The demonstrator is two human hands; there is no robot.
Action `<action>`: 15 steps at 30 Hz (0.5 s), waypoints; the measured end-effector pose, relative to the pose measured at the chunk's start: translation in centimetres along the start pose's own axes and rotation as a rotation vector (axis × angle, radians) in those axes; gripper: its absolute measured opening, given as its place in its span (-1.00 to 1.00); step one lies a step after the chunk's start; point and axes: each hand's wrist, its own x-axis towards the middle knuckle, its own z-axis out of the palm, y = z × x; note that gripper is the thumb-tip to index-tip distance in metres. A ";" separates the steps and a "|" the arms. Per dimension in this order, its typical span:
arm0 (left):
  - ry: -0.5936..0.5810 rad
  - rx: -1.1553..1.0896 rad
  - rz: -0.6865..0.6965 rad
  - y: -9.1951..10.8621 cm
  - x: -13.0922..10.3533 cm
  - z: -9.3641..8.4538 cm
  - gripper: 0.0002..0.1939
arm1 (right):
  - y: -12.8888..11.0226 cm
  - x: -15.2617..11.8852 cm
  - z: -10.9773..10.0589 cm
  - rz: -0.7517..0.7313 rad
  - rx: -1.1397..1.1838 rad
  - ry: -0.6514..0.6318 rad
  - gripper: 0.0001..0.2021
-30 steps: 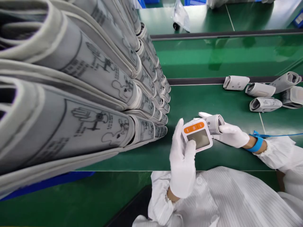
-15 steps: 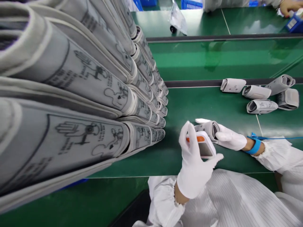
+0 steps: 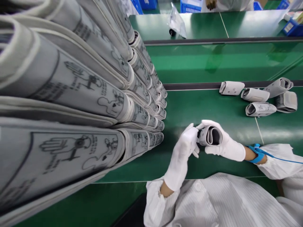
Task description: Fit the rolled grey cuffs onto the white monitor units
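Both my hands wear white gloves. My right hand [image 3: 224, 143] grips a rolled grey wrist cuff [image 3: 210, 135] with its open end turned toward me. My left hand [image 3: 182, 154] closes on the cuff's left side, where the white and orange monitor body sits hidden behind my fingers. The cuff is held just above the green bench top [image 3: 189, 107]. A blue wrist strap [image 3: 257, 149] with a blue cord circles my right wrist.
A tall stack of flat grey cuffs with printed diagrams [image 3: 82, 85] fills the left. Several rolled cuffs [image 3: 259, 97] lie at the right near a dark rail [image 3: 189, 85]. A clear bag [image 3: 176, 20] and blue bins [image 3: 189, 5] sit at the back, beside another person's hand [image 3: 210, 3].
The monitor's screen faced me before; the unit has been turned so the cuff's open end faces me. My left hand has shifted from under the monitor to its left side.
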 end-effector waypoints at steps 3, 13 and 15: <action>-0.117 -0.253 -0.026 0.4 0.2 -0.6 0.04 | 0.9 0.4 -0.5 -0.196 -0.137 0.124 -0.31; -0.226 -0.482 -0.050 0.9 0.1 -1.0 -0.47 | -1.2 0.9 -1.6 -0.185 -0.348 -0.040 -0.55; -0.170 -0.467 -0.059 0.9 0.2 -0.8 -0.47 | -1.1 1.0 -1.3 -0.230 -0.350 0.010 -0.41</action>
